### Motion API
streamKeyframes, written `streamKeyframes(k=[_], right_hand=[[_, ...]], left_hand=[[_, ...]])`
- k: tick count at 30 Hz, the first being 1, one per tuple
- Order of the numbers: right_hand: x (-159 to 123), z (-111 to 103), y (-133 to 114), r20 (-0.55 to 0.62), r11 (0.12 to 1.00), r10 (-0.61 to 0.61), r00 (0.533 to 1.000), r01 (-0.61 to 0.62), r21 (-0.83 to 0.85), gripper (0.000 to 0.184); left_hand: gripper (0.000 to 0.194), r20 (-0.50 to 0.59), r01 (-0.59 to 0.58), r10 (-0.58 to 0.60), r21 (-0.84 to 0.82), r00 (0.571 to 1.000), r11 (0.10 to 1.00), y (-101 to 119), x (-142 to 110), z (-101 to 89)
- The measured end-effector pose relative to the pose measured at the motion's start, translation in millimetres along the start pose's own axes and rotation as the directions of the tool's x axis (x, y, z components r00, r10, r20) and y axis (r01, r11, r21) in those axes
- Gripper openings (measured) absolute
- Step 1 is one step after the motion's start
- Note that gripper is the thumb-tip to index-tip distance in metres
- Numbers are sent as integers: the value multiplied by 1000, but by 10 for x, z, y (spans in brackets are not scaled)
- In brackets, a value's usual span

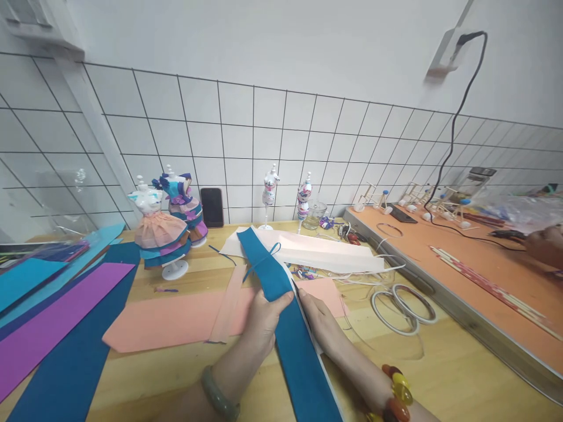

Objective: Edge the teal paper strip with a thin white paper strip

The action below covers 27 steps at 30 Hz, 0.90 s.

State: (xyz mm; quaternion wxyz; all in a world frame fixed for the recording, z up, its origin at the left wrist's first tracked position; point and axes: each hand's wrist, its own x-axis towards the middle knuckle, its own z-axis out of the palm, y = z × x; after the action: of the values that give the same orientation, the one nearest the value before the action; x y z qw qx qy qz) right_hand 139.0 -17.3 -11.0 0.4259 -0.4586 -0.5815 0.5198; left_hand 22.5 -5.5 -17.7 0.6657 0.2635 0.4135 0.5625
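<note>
A long teal paper strip [285, 328] runs from the table's middle toward me, with a thin white edge along its right side. My left hand [264, 319] grips its left edge, thumb lying on top of the strip. Fingers pressed together, my right hand [321, 319] holds the strip's right edge. Under and left of the hands lie salmon-pink paper sheets [167, 319]. A folded white and pale-pink sheet [316, 249] lies beyond the strip's far end.
Two dressed mini mannequins [165, 231] stand at the left, two bare ones [269, 193] and a phone [212, 206] by the tiled wall. Purple, teal and blue sheets [53, 328] lie far left. Two tape rings [402, 302] sit right. Another person's hand [545, 243] works on the orange table [484, 275].
</note>
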Motion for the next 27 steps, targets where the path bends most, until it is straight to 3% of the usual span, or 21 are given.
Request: streamKeyframes(k=[10,27], right_hand=[[-2,-3,-8,-12,1000,5,1000,-5,-10,57],[15,5,15,-18,1000,-15,1000,14,-11,55]], left_hand=[[49,9,-3,3,-15,1000,1000,-19,32,-16],[42,15,-6,7,-28,1000,1000,-5,4,5]])
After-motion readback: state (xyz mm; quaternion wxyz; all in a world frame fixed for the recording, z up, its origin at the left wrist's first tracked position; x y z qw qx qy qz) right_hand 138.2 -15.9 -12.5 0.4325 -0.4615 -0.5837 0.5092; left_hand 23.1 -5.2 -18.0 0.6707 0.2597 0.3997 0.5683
